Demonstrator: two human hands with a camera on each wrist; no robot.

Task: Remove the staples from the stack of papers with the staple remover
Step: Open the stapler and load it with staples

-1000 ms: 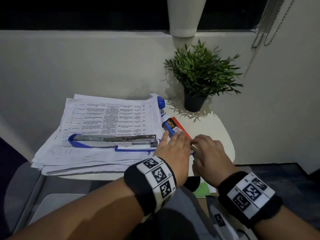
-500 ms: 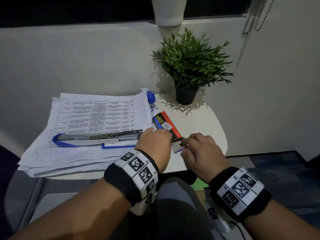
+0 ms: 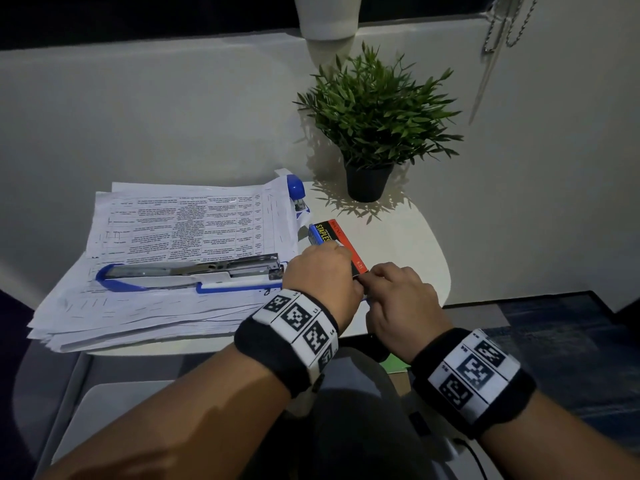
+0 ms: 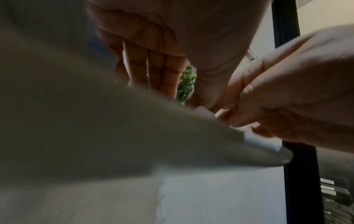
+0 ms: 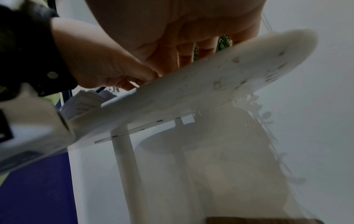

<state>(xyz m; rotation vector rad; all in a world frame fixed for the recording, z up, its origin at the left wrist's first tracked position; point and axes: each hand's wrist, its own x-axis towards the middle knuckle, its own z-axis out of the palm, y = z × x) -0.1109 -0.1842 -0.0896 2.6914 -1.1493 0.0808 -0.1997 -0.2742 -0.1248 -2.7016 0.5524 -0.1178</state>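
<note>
Stack of papers [image 3: 166, 258]: printed tables, text too small to read; lies left on the round white table [image 3: 408, 237], an opened blue stapler [image 3: 194, 273] on top. Staple box [image 3: 332, 237]: marked "STAPLES" and "K-35", just right of the stack. Left hand [image 3: 320, 275]: fingers on the box. Right hand [image 3: 401, 296]: pinches something white at the box's near end. Staple remover: cannot be identified.

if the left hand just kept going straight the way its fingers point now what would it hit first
Most likely the staples box: the left hand already lies at its near end, fingers pointing away along it. Past the box, the line seems to lead over the bare white table towards the potted plant, though depth is hard to judge.
</note>
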